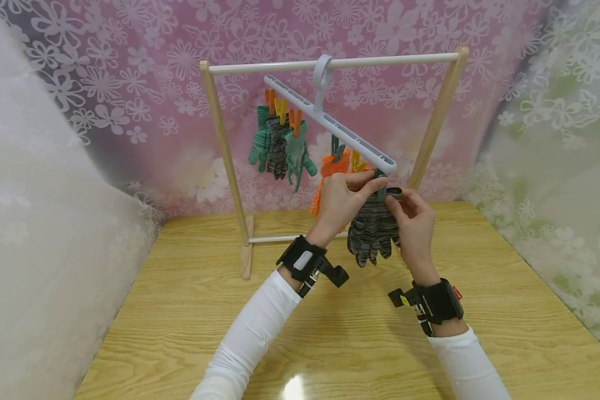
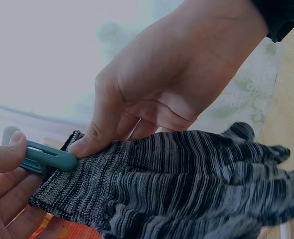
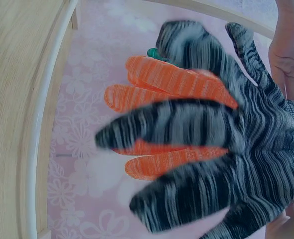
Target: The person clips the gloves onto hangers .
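A black-and-grey striped knit glove hangs fingers down below the front end of a pale grey-blue clip hanger. My left hand pinches the top of a dark green clothespin, thumb on its near side and fingers behind the glove's cuff. The pin's tip lies over the cuff edge. My right hand holds the cuff from the right, its thumb pressed on the knit beside the pin's tip. In the right wrist view the glove's striped fingers spread in front of an orange glove.
The hanger hooks over the white top bar of a wooden-post rack. Toward its far end hang green gloves and another striped glove, on orange and yellow clothespins. The rack stands on a wood-grain table before a floral curtain.
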### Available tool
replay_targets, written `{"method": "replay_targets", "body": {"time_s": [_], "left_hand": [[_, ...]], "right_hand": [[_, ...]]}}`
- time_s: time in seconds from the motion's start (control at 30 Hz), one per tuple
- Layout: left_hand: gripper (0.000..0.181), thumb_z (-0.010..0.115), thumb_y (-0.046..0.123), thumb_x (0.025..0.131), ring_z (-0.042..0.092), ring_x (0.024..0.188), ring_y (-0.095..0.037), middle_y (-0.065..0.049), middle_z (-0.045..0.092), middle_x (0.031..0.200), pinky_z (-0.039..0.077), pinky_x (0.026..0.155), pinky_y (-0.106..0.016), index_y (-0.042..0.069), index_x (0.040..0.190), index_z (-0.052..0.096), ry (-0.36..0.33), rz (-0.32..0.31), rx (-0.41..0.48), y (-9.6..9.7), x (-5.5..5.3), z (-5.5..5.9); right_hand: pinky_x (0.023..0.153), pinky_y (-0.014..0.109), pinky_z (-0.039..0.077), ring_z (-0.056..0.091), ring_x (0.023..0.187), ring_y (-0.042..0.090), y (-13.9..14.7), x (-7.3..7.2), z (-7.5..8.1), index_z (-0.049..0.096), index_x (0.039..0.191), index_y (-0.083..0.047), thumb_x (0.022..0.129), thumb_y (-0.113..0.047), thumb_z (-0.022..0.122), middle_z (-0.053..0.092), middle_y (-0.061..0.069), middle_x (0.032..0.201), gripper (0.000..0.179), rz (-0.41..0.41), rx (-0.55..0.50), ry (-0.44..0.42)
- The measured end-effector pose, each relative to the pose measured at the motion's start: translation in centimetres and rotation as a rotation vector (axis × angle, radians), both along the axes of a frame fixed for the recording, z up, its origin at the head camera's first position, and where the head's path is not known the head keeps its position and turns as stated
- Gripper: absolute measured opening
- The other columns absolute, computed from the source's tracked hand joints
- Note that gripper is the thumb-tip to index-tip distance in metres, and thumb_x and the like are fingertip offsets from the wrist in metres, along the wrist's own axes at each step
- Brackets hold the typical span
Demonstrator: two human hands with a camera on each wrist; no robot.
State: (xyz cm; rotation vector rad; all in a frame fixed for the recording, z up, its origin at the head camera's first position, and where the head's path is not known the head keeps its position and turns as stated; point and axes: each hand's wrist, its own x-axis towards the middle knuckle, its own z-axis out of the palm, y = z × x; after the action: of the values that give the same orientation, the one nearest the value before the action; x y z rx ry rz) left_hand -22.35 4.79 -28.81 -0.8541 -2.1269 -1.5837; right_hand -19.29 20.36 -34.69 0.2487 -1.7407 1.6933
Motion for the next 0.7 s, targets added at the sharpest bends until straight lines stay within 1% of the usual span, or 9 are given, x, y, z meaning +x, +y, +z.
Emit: {"method": "replay_targets", "body": {"time_s": [0.07,0.13,0.23,0.3,0.47,0.53,0.6,0.7], "left_hand": [[0.033,0.078,0.027,0.092,0.065,0.065,-0.009,-0.009,0.077,0.107,0.039,0.052,-0.016,0.009,0.119,0.076,0.002,-0.004,0.003,0.0,0.0,0.0],[0.033,0.078,0.026,0.092,0.069,0.071,-0.009,-0.009,0.077,0.107,0.046,0.057,-0.016,0.009,0.119,0.076,0.001,-0.015,0.005,0.0,0.1,-0.1],[0.034,0.078,0.025,0.092,0.073,0.084,-0.009,-0.008,0.077,0.108,0.055,0.07,-0.017,0.008,0.121,0.075,-0.005,-0.042,0.014,0.1,0.1,-0.2],[0.035,0.078,0.023,0.092,0.074,0.088,-0.009,-0.009,0.077,0.11,0.057,0.075,-0.018,0.007,0.123,0.074,-0.012,-0.067,0.024,0.1,0.1,-0.4],[0.041,0.076,0.021,0.093,0.074,0.098,-0.014,-0.01,0.075,0.116,0.057,0.082,-0.019,0.005,0.13,0.069,-0.037,-0.116,0.039,0.2,0.0,-0.6],[0.044,0.076,0.022,0.093,0.073,0.1,-0.015,-0.011,0.074,0.118,0.057,0.083,-0.019,0.005,0.133,0.067,-0.045,-0.117,0.033,0.3,0.1,-0.7],[0.046,0.076,0.022,0.093,0.073,0.101,-0.017,-0.012,0.074,0.119,0.056,0.083,-0.019,0.004,0.135,0.066,-0.044,-0.107,0.021,0.3,0.2,-0.8],[0.046,0.076,0.023,0.094,0.072,0.103,-0.017,-0.011,0.074,0.119,0.055,0.083,-0.017,0.006,0.135,0.065,-0.023,-0.085,-0.011,0.5,0.3,-1.0]], "right_hand": [[0.076,0.022,0.05,0.067,0.09,0.01,0.0,0.0,0.1,0.072,0.102,-0.003,0.097,-0.014,0.071,0.068,-0.002,0.096,0.012,0.007,-0.021,-0.003],[0.077,0.022,0.05,0.067,0.09,0.011,0.0,0.0,0.1,0.073,0.102,-0.003,0.097,-0.012,0.07,0.069,-0.003,0.097,0.011,0.011,-0.039,-0.004],[0.079,0.022,0.051,0.067,0.093,0.011,0.0,0.0,0.1,0.073,0.104,-0.004,0.097,-0.009,0.069,0.07,-0.005,0.098,0.009,0.015,-0.045,-0.004],[0.081,0.022,0.051,0.067,0.096,0.012,0.0,0.0,0.1,0.073,0.105,-0.006,0.098,-0.007,0.068,0.07,-0.005,0.101,0.009,0.021,-0.046,0.0],[0.085,0.023,0.051,0.067,0.099,0.012,0.2,0.1,-0.1,0.072,0.111,-0.003,0.099,-0.006,0.065,0.07,-0.005,0.103,0.014,0.035,-0.038,-0.001],[0.086,0.023,0.051,0.066,0.098,0.012,0.3,0.1,-0.2,0.07,0.113,-0.001,0.1,-0.007,0.064,0.069,-0.006,0.101,0.016,0.035,-0.034,-0.006],[0.086,0.023,0.051,0.066,0.097,0.012,0.4,0.2,-0.3,0.07,0.113,-0.002,0.1,-0.008,0.064,0.069,-0.006,0.101,0.015,0.033,-0.027,-0.009],[0.086,0.022,0.051,0.066,0.097,0.011,0.6,0.2,-0.5,0.071,0.113,-0.005,0.1,-0.007,0.064,0.069,-0.006,0.101,0.014,0.033,-0.023,-0.014]]}}
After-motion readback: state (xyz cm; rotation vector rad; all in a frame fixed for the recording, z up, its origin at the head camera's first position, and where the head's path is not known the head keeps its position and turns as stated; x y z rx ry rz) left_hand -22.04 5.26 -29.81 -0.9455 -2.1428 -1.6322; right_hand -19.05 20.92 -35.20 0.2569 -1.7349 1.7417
